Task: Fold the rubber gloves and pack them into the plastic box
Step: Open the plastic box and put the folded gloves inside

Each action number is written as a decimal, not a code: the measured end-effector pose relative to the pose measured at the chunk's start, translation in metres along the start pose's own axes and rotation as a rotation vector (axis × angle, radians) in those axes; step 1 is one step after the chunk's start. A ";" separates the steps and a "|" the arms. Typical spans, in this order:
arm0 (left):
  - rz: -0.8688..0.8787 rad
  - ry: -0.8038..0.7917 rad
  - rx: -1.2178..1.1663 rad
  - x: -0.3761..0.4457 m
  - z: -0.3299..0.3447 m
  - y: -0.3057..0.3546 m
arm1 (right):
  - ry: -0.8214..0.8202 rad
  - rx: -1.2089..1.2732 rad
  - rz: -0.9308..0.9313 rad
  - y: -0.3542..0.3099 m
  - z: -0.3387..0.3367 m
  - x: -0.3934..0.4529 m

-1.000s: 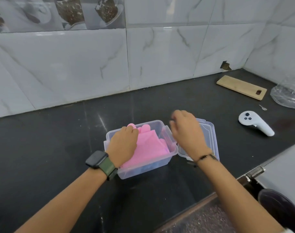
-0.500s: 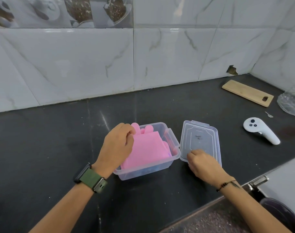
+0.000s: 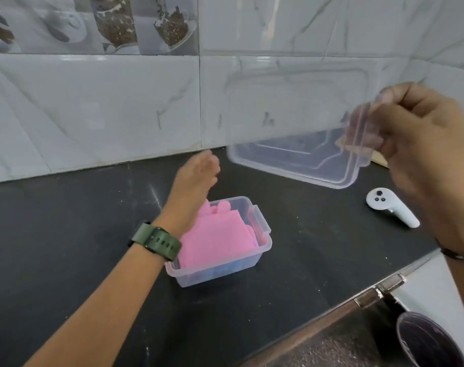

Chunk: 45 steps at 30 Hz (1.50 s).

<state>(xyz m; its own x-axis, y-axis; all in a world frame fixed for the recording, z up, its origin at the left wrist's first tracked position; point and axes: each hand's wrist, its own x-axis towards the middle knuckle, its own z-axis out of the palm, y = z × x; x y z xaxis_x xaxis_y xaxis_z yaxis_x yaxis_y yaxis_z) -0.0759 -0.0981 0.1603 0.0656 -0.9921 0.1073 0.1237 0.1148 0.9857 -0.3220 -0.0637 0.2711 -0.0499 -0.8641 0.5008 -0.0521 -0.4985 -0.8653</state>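
Head view, the only one.

Progress: packing looks done. The folded pink rubber gloves (image 3: pixel 217 238) lie inside the small clear rectangular plastic box (image 3: pixel 262 256), which stands on the black stone countertop (image 3: pixel 67 234). The top fold lies flat and roughly level with the rim; two rounded fingertips of a glove poke up at the far wall of the box. Something bluish shows through the front wall beneath the pink, too faint to identify.

Left to do, by my reading: closing. The box is open on top, and its side latch on the right hangs unfastened.

The clear rectangular plastic lid (image 3: pixel 299 133) is up in the air, well above and to the right of the box, tilted, blurred with motion. The right hand (image 3: pixel 421 144) pinches it at its right edge, fingers curled round the rim. The lid holds nothing.

The left hand (image 3: pixel 199 170) is raised above the far-left corner of the box, touching neither box nor gloves as far as I can see. It holds nothing; fingers blurred, so whether they are spread or curled I cannot tell. Green-strapped watch (image 3: pixel 156 241) on that wrist.

Other containers: a dark round vessel (image 3: pixel 432 340) at the lower right corner, contents not readable.

Also on the countertop: a white handheld controller (image 3: pixel 389 209), right of the box, well apart from it.
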 end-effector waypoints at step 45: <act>-0.417 0.674 0.772 -0.110 -0.128 -0.061 | -0.499 -1.094 0.147 0.173 0.176 -0.066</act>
<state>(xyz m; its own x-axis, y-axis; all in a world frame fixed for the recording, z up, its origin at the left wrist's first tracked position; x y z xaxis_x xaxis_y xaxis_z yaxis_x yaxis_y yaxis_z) 0.0366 0.0104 0.0715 0.7175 -0.6873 -0.1136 -0.3742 -0.5178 0.7693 -0.1522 -0.1056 0.0846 0.2508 -0.9596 0.1275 -0.9061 -0.2791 -0.3179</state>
